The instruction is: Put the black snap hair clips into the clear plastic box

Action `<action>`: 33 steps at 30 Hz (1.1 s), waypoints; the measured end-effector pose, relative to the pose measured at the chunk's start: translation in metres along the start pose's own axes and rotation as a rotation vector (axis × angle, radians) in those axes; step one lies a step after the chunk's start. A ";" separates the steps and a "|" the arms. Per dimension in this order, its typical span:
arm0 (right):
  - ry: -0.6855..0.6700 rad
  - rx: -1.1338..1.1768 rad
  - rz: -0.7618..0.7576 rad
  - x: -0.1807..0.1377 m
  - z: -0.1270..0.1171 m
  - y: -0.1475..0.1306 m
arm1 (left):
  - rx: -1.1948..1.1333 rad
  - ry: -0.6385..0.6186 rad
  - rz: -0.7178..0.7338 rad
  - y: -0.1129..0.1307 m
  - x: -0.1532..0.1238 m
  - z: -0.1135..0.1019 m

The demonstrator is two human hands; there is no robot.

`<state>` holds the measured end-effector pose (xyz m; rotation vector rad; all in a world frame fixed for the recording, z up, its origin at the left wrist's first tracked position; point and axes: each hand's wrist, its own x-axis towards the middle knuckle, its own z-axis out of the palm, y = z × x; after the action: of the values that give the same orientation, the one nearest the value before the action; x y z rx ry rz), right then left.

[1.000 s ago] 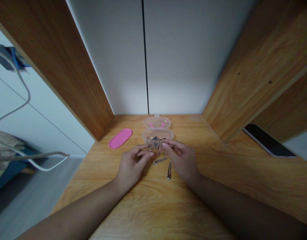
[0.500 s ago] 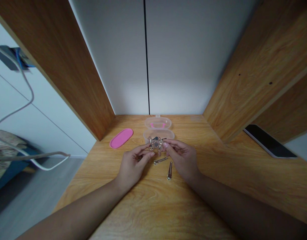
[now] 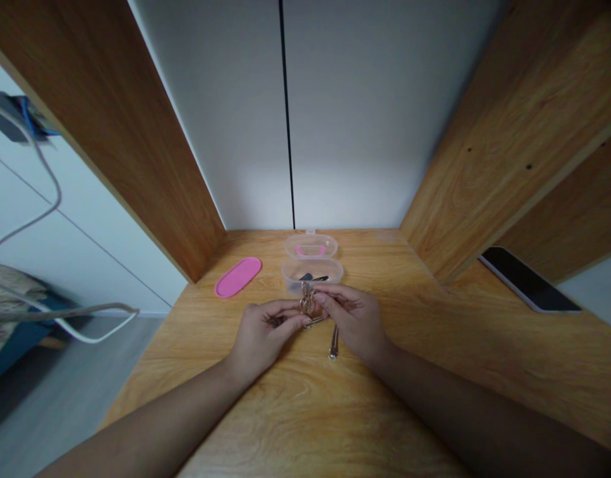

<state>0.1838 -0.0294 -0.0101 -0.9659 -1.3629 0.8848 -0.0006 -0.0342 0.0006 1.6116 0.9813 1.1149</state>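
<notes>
My left hand (image 3: pixel 265 332) is closed, its thumb and forefinger pinching a small shiny metal hair claw clip (image 3: pixel 306 304). My right hand (image 3: pixel 352 315) meets it from the other side, its fingertips pinched on metal at the same spot. Whether this is one clip or two pressed together I cannot tell. Below the fingers a slim metal hair clip (image 3: pixel 314 322) lies on the table, partly hidden by the hands. Another slim metal hair clip (image 3: pixel 334 344) lies beside my right hand.
Behind the hands an open clear plastic case (image 3: pixel 287 273) holds some dark items (image 3: pixel 315 278). A pink oval tray (image 3: pixel 238 277) lies to the left on the wooden table (image 3: pixel 295 425). A dark-screened device (image 3: pixel 529 279) is at the right, near a wooden side panel (image 3: pixel 504 166).
The metal pieces, held apart before, are now together between my fingertips. Both hands have come closer to each other, and more of the case's contents shows.
</notes>
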 end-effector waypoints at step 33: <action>-0.065 0.167 0.087 -0.004 0.005 -0.012 | -0.158 -0.083 -0.122 0.005 0.000 0.005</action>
<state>0.1783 -0.0370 -0.0002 -0.8795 -1.2866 1.0861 0.0044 -0.0367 0.0043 1.4401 0.9015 1.0094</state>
